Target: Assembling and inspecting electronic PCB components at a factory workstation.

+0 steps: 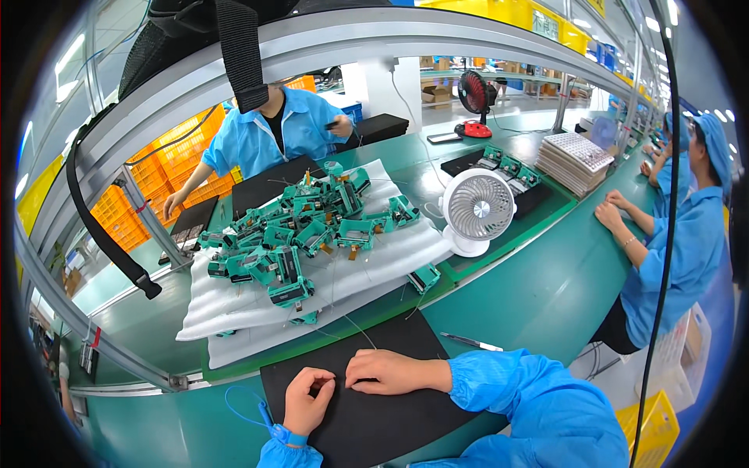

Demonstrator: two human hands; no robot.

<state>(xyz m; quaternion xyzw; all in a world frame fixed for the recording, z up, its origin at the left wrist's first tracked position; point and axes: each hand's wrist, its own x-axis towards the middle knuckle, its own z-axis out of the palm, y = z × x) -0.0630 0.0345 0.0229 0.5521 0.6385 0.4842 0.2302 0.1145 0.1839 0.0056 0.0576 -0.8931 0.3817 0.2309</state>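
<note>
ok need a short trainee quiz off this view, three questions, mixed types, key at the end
1. What colour is the mat beneath the camera wearer's left hand and right hand?
2. True or false: a heap of green units lies on white foam.
3. Which lies closest to the wearer's right sleeve: a) white fan, b) pen, c) red-and-black fan?

Key: 1. Black. 2. True. 3. b.
</note>
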